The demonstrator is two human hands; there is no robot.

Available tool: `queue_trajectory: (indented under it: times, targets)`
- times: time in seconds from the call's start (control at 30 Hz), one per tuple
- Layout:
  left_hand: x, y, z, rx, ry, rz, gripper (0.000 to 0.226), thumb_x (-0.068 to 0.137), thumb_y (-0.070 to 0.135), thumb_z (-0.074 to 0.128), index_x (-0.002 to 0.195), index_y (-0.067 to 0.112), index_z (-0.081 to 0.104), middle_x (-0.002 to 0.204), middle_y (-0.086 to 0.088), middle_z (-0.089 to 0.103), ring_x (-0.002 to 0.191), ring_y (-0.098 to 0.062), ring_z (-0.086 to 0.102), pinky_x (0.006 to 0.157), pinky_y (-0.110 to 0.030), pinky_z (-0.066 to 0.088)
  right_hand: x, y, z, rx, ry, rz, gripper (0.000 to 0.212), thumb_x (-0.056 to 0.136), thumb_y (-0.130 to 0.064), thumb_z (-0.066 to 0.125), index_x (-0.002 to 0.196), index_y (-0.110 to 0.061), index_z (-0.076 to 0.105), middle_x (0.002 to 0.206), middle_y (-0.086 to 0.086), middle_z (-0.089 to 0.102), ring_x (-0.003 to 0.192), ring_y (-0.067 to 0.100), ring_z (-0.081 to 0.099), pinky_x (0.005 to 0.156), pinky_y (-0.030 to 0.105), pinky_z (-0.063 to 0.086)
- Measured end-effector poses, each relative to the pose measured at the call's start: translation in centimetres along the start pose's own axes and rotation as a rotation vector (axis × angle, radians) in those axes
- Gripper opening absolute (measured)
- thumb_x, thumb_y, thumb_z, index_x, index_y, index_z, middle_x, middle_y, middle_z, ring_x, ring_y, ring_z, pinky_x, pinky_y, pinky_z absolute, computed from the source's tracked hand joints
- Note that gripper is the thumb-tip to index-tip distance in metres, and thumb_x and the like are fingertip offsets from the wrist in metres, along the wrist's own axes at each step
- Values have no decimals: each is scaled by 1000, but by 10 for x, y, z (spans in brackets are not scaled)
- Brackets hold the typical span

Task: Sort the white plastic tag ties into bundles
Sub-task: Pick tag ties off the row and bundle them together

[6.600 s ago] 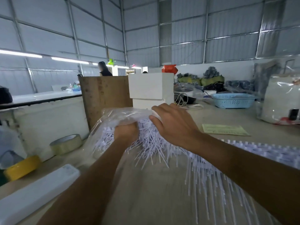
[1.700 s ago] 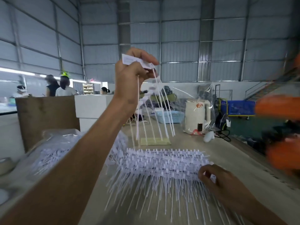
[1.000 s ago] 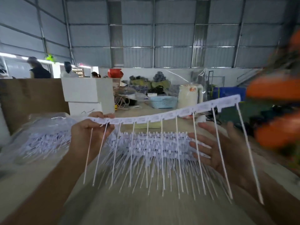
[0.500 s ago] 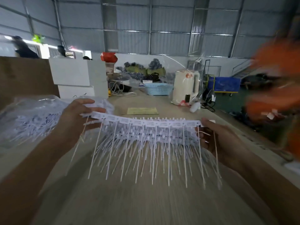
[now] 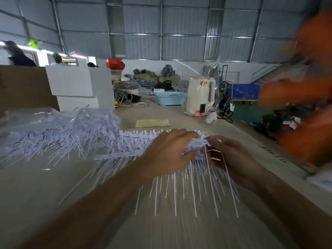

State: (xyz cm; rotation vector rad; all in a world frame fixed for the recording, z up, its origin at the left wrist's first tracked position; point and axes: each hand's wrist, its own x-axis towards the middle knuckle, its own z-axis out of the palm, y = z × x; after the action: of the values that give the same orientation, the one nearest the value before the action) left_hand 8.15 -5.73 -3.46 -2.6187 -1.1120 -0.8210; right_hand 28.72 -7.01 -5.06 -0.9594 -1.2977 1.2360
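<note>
Both my hands are down on the stack of tag ties (image 5: 136, 141) in the middle of the counter (image 5: 53, 186). My left hand (image 5: 167, 153) lies over the stack's right half, fingers curled across the top strip and thumb tucked under its near edge, gripping it. My right hand (image 5: 231, 155) is at the stack's right end, fingertips pinching the end of that strip, a couple of thin tails looped over the fingers. The tails of the stack fan out toward me across the counter. Left of the stack sits the loose heap of ties (image 5: 59, 139), partly inside a clear plastic bag (image 5: 27, 117). Beyond the stack lies a yellow-green paper slip (image 5: 152, 123), and farther back a white kettle (image 5: 199, 96) beside a light blue basket (image 5: 168, 98). Two white boxes (image 5: 79, 88) stand behind the loose heap. Right of the stack there is a blurred orange shape (image 5: 305, 90); I cannot tell what it is.
</note>
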Motion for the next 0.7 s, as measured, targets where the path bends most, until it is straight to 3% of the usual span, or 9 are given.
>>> queue_trajectory:
  times: [0.13,0.33,0.4,0.5,0.7]
  targets:
    - [22,14,7,104,16,49,31,99,36,56,127,22,54,113,-1,69,96,-25,65,67,-31,42,1,-3,-4,-85,13,-58,28,102,-27,53,94,-15,76,92,9,74,75,16,69,60,24,55]
    - [20,10,10,156,34,123,4,99,23,57,100,20,58,89,1,66,75,-25,64,56,-29,39,0,-9,-14,-486,25,-149,44,100,-39,55,82,0,65,63,9,65,52,20,55,49,26,46]
    - [15,9,18,130,11,91,7,98,16,56,95,23,54,82,5,61,72,-23,62,54,-29,38,-1,-9,-14,-538,-4,-225,42,101,-31,56,79,4,62,61,10,61,48,21,52,47,26,43]
    - [11,7,25,11,-2,49,10,101,18,53,93,23,53,75,8,52,68,-23,57,58,-38,50,-1,-9,-16,-691,-33,-356,33,100,-23,58,78,1,63,58,6,59,46,17,52,49,23,43]
    - [1,6,33,-274,21,-60,24,105,24,47,91,25,66,79,4,68,62,-14,59,66,-42,55,-1,-9,-17,-882,-74,-563,20,99,-17,59,80,-20,66,59,-6,59,47,7,55,52,10,38]
